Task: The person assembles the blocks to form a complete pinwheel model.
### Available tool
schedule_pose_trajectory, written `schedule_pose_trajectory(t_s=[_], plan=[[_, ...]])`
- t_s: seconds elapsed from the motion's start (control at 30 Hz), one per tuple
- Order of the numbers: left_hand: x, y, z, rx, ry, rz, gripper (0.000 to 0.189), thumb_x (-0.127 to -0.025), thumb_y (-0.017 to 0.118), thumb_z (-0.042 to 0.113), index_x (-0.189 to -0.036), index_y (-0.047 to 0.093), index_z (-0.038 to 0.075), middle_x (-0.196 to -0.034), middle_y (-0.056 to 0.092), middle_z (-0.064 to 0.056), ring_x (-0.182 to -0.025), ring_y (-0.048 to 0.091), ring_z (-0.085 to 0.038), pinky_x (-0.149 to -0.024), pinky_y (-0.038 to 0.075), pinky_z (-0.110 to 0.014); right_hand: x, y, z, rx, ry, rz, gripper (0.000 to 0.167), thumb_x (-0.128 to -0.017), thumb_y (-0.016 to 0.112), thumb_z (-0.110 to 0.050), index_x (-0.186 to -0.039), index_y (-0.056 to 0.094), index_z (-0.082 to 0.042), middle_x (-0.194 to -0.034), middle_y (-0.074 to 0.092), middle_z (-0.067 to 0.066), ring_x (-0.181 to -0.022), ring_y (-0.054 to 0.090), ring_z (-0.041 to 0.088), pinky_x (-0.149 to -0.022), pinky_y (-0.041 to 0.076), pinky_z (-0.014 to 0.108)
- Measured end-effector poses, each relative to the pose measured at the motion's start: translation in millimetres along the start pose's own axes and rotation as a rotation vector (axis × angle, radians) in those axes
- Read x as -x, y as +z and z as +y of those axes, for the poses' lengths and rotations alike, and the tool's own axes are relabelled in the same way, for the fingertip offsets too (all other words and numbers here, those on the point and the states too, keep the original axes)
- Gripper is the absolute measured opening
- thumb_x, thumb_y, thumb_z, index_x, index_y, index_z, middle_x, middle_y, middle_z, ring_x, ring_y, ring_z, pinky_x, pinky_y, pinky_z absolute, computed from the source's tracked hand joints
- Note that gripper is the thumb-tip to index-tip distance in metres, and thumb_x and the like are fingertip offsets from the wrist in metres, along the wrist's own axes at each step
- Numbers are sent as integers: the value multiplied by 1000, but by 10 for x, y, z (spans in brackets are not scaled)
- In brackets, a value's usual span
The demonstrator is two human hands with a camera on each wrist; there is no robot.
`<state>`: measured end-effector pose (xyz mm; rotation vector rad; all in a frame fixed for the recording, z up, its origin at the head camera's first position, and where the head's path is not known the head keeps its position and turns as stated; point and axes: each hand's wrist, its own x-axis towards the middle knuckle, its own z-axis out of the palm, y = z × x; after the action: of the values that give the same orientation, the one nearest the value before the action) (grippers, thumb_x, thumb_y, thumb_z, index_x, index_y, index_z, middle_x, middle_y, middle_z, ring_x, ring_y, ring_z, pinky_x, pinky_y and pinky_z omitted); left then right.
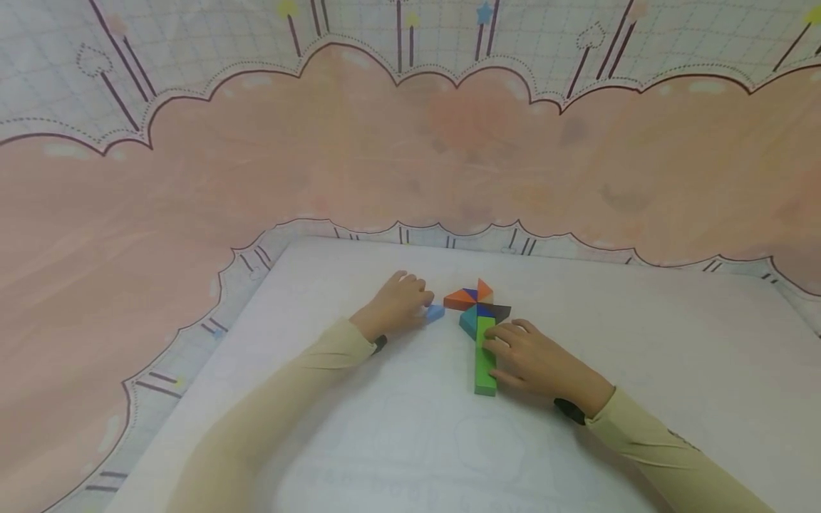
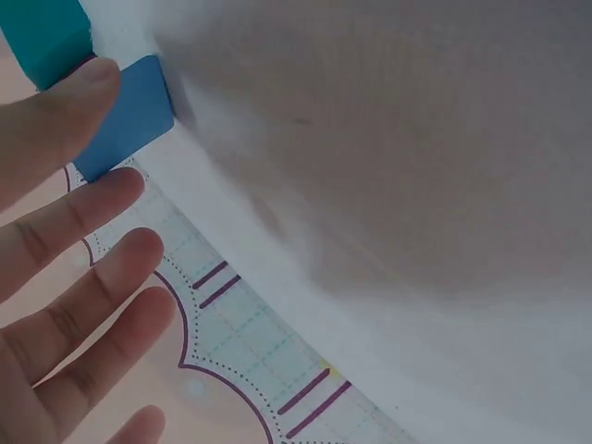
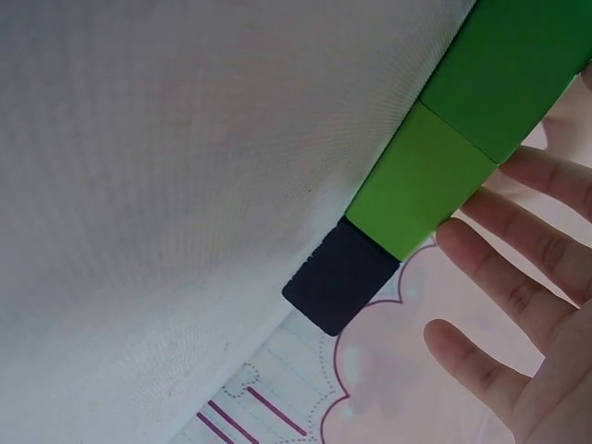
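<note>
My left hand [image 1: 396,305] pinches a light blue block [image 1: 435,313] between thumb and index finger, just left of a pinwheel-like cluster of blocks. The cluster has an orange block [image 1: 459,300], an orange triangular block [image 1: 484,291], a teal block [image 1: 469,321], a black block [image 1: 502,312] and small dark blue pieces. A long green column [image 1: 485,363] runs from it toward me; the right wrist view shows a light green block [image 3: 421,180] against a darker green block [image 3: 509,79]. My right hand [image 1: 539,360] touches the column's right side with fairly straight fingers.
A white tabletop [image 1: 359,442] lies under the blocks. Behind it and along its left side hangs a pink and white patterned cloth [image 1: 385,157]. Both wrists wear dark bands, seen below the sleeves.
</note>
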<state>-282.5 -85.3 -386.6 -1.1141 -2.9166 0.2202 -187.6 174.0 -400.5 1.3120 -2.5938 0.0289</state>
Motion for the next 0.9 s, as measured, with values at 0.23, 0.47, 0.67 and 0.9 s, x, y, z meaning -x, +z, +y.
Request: schedule_pose_trajectory(t_s=[0.23, 0.47, 0.67, 0.9], plan=[[-107, 17, 121, -18, 16, 15, 29, -87, 65, 31, -114, 64, 20, -111, 64, -2, -111, 55, -21, -110, 32, -44, -2, 3, 4, -11, 15, -24, 40, -86, 65, -34, -114, 63, -6, -116, 62, 10, -111, 57, 26, -97, 45, 49], [-213, 24, 264, -111, 67, 71, 27, -90, 61, 31, -115, 65, 19, -107, 66, -1, -104, 59, -20, -104, 40, -38, 8, 17, 11, 3, -13, 18, 39, -85, 65, -34, -112, 63, -6, -114, 63, 10, -109, 57, 25, -96, 45, 48], [-236, 9, 320, -162, 65, 88, 23, -89, 62, 30, -105, 69, 16, -104, 68, -1, -99, 60, -19, -99, 44, -35, 8, 16, 6, 14, -30, 45, 39, -84, 66, -34, -111, 63, -6, -112, 63, 9, -108, 57, 24, -95, 45, 46], [-224, -14, 352, -155, 95, 38, 16, -92, 60, 26, -99, 73, 18, -107, 70, -1, -95, 62, -18, -96, 47, -33, -2, 2, -4, 11, -14, 15, 40, -85, 65, -34, -112, 63, -6, -114, 62, 10, -109, 57, 25, -96, 45, 47]])
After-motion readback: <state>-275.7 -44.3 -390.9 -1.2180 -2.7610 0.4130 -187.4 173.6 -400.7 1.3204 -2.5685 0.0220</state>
